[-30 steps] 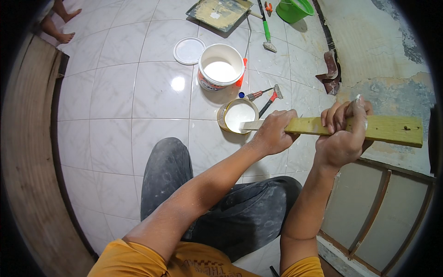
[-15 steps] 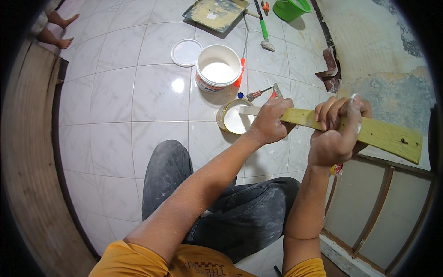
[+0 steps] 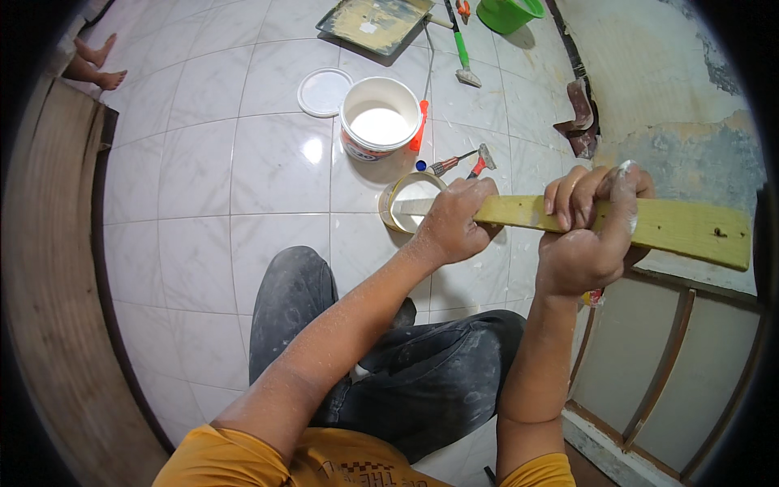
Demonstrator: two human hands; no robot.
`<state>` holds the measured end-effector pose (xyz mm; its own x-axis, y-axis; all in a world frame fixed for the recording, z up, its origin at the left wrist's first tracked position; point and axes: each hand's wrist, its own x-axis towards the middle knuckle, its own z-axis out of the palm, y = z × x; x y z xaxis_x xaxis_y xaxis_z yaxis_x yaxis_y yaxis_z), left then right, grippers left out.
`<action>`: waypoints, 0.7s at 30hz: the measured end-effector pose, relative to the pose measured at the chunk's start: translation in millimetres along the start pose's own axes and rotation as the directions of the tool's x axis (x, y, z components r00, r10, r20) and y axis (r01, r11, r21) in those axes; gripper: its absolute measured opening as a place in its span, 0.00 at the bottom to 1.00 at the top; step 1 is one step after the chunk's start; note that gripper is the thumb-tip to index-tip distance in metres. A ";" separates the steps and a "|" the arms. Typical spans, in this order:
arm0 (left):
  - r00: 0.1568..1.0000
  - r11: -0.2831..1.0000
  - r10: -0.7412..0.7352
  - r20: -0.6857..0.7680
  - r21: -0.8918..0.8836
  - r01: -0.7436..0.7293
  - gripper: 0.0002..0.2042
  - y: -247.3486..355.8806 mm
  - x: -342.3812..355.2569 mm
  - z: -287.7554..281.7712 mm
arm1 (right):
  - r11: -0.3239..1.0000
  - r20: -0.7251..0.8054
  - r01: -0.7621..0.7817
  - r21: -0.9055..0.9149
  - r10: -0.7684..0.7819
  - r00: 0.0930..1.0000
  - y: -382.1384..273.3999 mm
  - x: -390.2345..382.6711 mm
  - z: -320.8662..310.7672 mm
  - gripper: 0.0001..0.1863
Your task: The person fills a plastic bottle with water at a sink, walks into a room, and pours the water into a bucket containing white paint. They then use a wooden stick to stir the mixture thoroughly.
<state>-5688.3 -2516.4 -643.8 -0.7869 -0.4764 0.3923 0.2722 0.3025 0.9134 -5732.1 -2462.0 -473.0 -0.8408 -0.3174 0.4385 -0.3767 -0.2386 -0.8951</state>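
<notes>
Just now, above the marbled tile floor (image 3: 170, 187), swung the yellow-green wooden slat (image 3: 519, 212) to a flatter line, with the right hand (image 3: 583, 255) wrapped around its mid-length and the left hand (image 3: 454, 221) closed around its narrower end. Inside the small open can (image 3: 385, 214) just beyond the left hand, through white liquid (image 3: 418, 189), drew the slat's whitish tip (image 3: 408, 208) leftward, apparently working a different part.
</notes>
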 end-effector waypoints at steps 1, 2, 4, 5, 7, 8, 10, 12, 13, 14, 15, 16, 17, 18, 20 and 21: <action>1.000 1.000 0.008 -0.004 0.014 -0.008 0.13 -3.1 3.1 -0.3 | 0.999 0.032 0.035 -0.019 -0.035 0.999 1.8 -0.7 0.6 0.11; 0.999 0.999 0.039 -0.018 0.019 -0.039 0.13 -6.6 7.9 0.3 | 0.998 0.039 0.059 -0.024 -0.058 0.998 3.4 -0.9 1.3 0.11; 0.995 0.996 0.091 -0.039 0.029 -0.089 0.13 -12.3 17.4 4.9 | 0.994 0.052 0.108 -0.031 -0.106 0.993 6.0 -0.8 2.9 0.11; 0.992 0.993 0.117 -0.045 0.012 -0.117 0.13 -13.9 20.3 7.5 | 0.991 0.046 0.111 -0.075 -0.108 0.993 7.0 -0.5 3.9 0.12; 0.988 0.989 0.148 -0.038 -0.025 -0.149 0.14 -15.4 24.5 14.0 | 0.981 0.026 0.121 -0.154 -0.119 0.993 7.7 0.0 6.1 0.12; 0.992 0.990 0.119 -0.049 -0.070 -0.122 0.14 -14.0 23.8 18.3 | 0.969 0.038 0.137 -0.208 -0.132 0.991 7.1 -0.2 7.1 0.12; 0.998 0.986 0.038 -0.050 -0.159 -0.045 0.14 -7.7 16.7 25.8 | 0.940 0.059 0.158 -0.303 -0.147 0.987 3.9 -0.8 8.2 0.13; 0.999 0.987 0.004 -0.033 -0.160 -0.009 0.13 -1.6 7.7 26.3 | 0.947 0.074 0.136 -0.291 -0.119 0.990 0.3 -2.9 9.2 0.13; 1.000 0.987 -0.007 -0.024 -0.158 0.003 0.12 1.1 4.0 24.6 | 0.952 0.092 0.130 -0.278 -0.109 0.990 -1.6 -4.1 9.5 0.13; 1.000 0.988 -0.032 -0.001 -0.152 0.031 0.12 4.2 0.3 22.5 | 0.960 0.101 0.102 -0.261 -0.078 0.992 -3.8 -5.2 8.8 0.13; 0.998 0.985 -0.058 0.010 -0.160 0.059 0.12 7.9 -3.5 19.8 | 0.968 0.117 0.076 -0.240 -0.049 0.992 -6.4 -5.2 7.3 0.13; 0.999 0.991 -0.046 -0.009 -0.124 0.044 0.11 10.4 -7.0 16.2 | 0.974 0.132 0.048 -0.220 -0.019 0.991 -7.9 -5.7 6.0 0.13; 0.999 0.995 -0.040 -0.022 -0.088 0.038 0.11 12.5 -10.0 12.0 | 0.985 0.125 0.031 -0.169 -0.010 0.992 -8.2 -5.4 4.8 0.13; 0.999 0.998 -0.034 -0.033 -0.052 0.033 0.11 13.7 -11.8 7.7 | 0.993 0.117 0.014 -0.118 0.000 0.993 -7.9 -5.2 3.4 0.13; 1.000 0.998 -0.012 -0.016 -0.056 0.011 0.12 11.7 -12.8 -2.7 | 0.999 0.119 0.031 -0.042 -0.026 0.993 -5.1 -5.7 0.9 0.13; 1.000 0.998 -0.001 -0.008 -0.057 0.001 0.12 10.1 -11.5 -5.6 | 0.998 0.129 0.065 -0.017 -0.062 0.990 -2.3 -6.2 0.3 0.12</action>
<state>-5673.4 -2512.5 -638.4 -0.7827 -0.4833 0.3922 0.3031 0.2543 0.9184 -5725.9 -2459.7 -473.6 -0.7583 -0.4178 0.5004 -0.4373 -0.2432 -0.8658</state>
